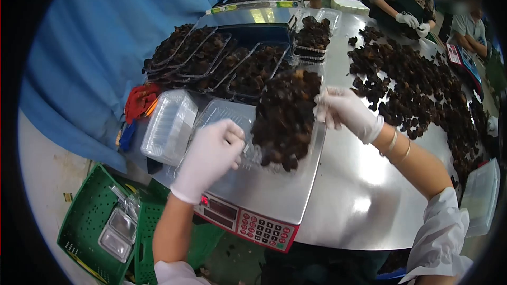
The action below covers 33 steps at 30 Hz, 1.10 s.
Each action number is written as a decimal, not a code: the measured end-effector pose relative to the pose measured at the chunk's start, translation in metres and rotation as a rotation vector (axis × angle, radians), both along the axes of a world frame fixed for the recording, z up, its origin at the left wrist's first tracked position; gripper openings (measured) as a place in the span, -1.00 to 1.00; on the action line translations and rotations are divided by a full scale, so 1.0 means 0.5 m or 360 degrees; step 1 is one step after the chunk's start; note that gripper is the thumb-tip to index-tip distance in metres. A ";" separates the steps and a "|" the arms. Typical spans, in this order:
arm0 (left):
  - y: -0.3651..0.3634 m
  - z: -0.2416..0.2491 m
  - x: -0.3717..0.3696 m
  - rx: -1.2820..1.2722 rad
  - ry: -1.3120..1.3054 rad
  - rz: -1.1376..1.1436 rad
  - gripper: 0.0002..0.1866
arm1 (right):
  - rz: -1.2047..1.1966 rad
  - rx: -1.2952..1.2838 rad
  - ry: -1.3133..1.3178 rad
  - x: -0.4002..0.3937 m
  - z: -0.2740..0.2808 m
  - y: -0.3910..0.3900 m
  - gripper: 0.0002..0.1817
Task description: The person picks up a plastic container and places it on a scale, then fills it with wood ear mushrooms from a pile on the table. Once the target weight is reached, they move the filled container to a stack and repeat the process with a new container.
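A clear plastic tray heaped with dark wood ear mushrooms hangs, slightly blurred, over the scale. At its right edge, the gloved fingers of my right hand are closed on the rim. My left hand, also in a white glove, has its fingers curled together near the tray's left side. Clear plastic shows by its fingertips, but what they pinch is hidden. Behind and between the hands, an unfilled clear tray lies on the scale's steel plate. The scale's red front panel carries a keypad and a partly covered display.
Stacked empty trays stand left of the scale. Filled trays pile up behind it. Loose mushrooms spread over the steel table at right. Green crates sit below left. A gloved co-worker works across the table.
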State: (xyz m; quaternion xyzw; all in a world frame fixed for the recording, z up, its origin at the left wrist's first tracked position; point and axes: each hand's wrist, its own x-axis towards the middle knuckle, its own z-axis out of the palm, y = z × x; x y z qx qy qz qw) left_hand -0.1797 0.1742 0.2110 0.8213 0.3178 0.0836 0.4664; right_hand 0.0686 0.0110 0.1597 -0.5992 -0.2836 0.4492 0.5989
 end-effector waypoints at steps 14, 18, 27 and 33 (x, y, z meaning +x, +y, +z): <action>0.438 -0.085 0.199 0.0544 -0.0113 0.0304 -0.91 | -0.0119 -0.0150 -0.0691 0.201 -0.054 0.504 -0.76; 0.482 -0.129 0.218 0.1634 0.0264 0.0179 -0.87 | -0.0002 -0.0546 -0.1278 0.203 -0.046 0.542 -0.62; 0.432 -0.117 0.200 0.1666 0.0534 0.0124 -0.82 | 0.0189 -0.0837 -0.1456 0.194 -0.019 0.508 -0.46; 0.318 -0.041 0.045 0.1257 -0.0233 -0.0120 -0.69 | 0.0311 -0.0099 -0.1293 0.135 -0.020 0.298 -0.59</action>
